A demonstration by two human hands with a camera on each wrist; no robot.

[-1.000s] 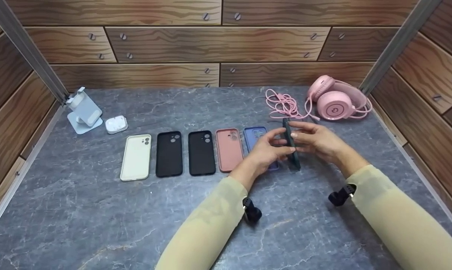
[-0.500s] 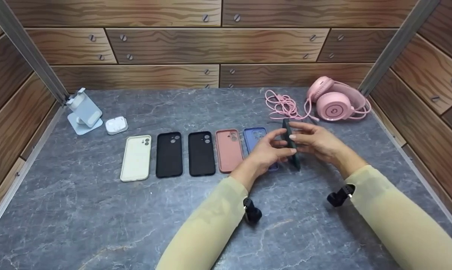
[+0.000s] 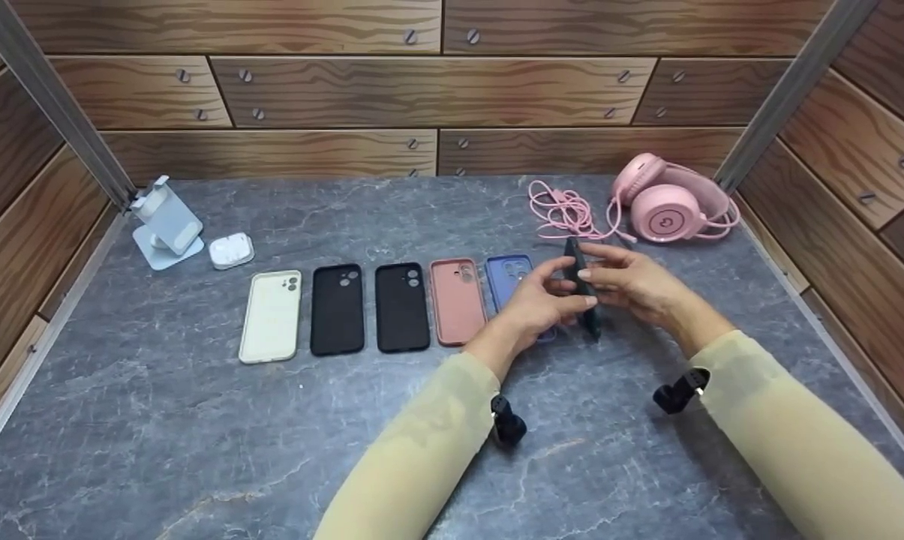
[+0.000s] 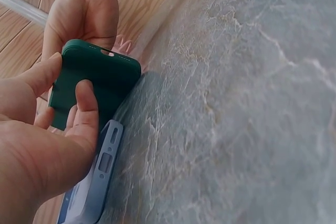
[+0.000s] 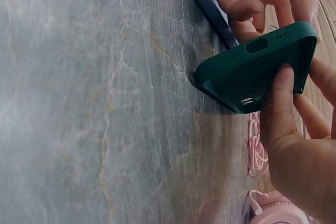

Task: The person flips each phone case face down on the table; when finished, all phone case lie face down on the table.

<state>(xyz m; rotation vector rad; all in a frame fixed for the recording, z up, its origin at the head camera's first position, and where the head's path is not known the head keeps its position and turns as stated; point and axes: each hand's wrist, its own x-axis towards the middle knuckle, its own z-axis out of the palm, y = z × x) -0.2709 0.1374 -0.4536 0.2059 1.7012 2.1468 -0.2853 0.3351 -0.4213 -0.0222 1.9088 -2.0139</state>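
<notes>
A dark green phone case (image 3: 593, 327) stands tilted on its long edge at the right end of a row of cases, held between both hands. My left hand (image 3: 530, 307) grips it from the left, thumb at its near corner and fingers against its back. From the right, my right hand (image 3: 643, 289) holds it too. In the right wrist view, a digit of the right hand (image 5: 304, 166) presses inside the green case's hollow, and its camera openings show. A blue-violet phone case (image 3: 506, 279) lies just left, partly hidden under the left hand.
Further left lie a pink case (image 3: 458, 304), two black cases (image 3: 403, 311) and a cream case (image 3: 271, 319). Pink headphones (image 3: 665, 210) with a coiled cable (image 3: 564, 210) sit behind the right hand. A light blue stand (image 3: 168, 225) and white earphone box (image 3: 231, 250) are back left.
</notes>
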